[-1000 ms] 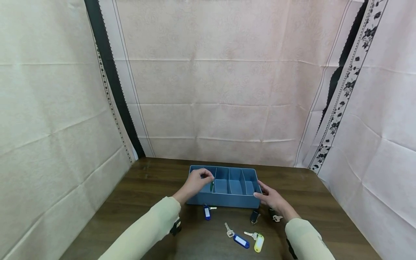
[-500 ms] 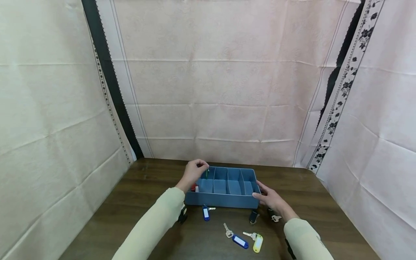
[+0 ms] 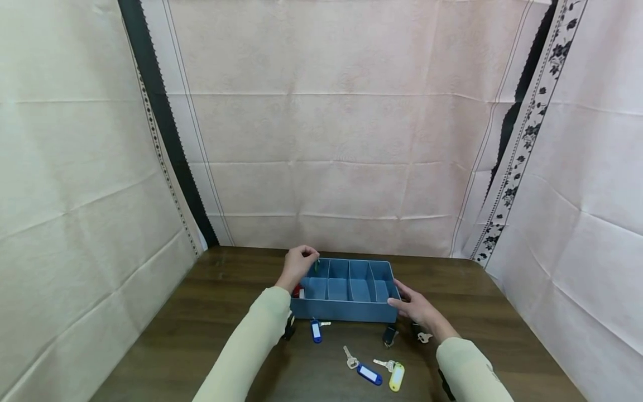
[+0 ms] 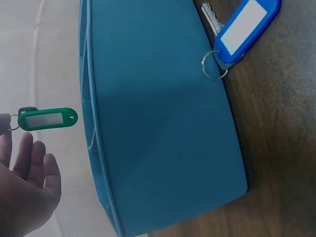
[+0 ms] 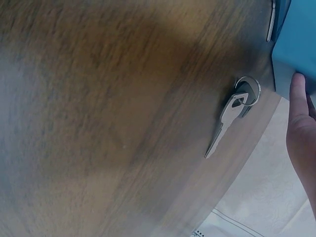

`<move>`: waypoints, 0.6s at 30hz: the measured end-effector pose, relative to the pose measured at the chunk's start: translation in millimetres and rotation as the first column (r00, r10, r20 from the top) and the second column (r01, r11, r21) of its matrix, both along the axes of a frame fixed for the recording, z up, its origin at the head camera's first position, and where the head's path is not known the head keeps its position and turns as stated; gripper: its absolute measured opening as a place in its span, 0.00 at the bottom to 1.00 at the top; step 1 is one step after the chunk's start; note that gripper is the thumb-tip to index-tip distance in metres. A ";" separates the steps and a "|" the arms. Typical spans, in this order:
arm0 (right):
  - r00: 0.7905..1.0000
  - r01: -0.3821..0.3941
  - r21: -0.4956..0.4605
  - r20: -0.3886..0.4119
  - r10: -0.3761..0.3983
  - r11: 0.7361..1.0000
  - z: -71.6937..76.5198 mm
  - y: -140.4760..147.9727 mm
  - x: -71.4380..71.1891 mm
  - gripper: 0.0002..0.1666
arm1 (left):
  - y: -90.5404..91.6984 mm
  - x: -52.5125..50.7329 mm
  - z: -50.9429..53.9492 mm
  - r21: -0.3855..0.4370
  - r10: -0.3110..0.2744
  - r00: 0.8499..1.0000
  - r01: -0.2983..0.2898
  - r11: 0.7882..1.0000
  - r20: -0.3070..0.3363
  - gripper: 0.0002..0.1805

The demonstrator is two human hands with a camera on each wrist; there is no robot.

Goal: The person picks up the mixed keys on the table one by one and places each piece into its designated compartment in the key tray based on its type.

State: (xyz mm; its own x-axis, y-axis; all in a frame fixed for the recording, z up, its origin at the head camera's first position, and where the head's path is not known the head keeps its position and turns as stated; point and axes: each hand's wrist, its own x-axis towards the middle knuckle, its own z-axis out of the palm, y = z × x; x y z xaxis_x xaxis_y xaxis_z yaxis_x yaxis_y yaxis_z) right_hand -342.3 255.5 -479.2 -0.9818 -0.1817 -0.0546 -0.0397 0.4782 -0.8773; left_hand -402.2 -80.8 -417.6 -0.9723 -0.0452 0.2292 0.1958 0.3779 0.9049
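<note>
My left hand is above the left part of a blue compartment box. Between thumb and finger it pinches the ring of a key with a green key tag, which hangs over the box; the other fingers are loosely bent in the left wrist view. A red key tag with a white label shows partly inside the box at the left, beside my wrist. At the box's right end my right hand rests with the thumb at the front corner and fingers along the side. The right wrist view shows a straight finger touching the wall.
In front of the box, a blue-tagged key lies near its left part and a black-tagged key near its right. Closer are another blue-tagged key and a yellow-tagged key. One dark-tagged key lies by my right hand.
My left hand has moved left and back, carrying the green-tagged key toward the box's far left, which uncovers the red tag. My right hand stays at the right end.
</note>
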 end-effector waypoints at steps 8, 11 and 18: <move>1.000 0.000 0.000 0.007 0.000 1.000 -0.6 -0.1 -1.3 0.45 | -2.8 -3.2 -4.8 -0.063 -0.059 0.998 0.059 0.996 -0.004 0.15; 1.000 0.003 0.006 0.007 -0.003 1.000 -1.1 0.3 -1.8 0.46 | -3.1 -2.6 -4.0 -0.069 -0.066 0.998 0.065 0.996 -0.003 0.16; 1.000 0.005 0.012 0.007 -0.005 1.000 -1.1 1.0 -2.2 0.44 | -1.6 0.0 -0.8 -0.080 -0.058 0.998 0.058 0.995 0.001 0.15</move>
State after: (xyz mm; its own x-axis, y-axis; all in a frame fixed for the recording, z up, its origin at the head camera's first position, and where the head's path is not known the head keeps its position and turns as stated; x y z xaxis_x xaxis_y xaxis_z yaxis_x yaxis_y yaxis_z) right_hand -344.5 256.5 -480.2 -0.9823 -0.1761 -0.0632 -0.0316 0.4891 -0.8717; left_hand -402.2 -82.4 -418.5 -0.9724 0.0299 0.2313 0.2208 0.4370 0.8720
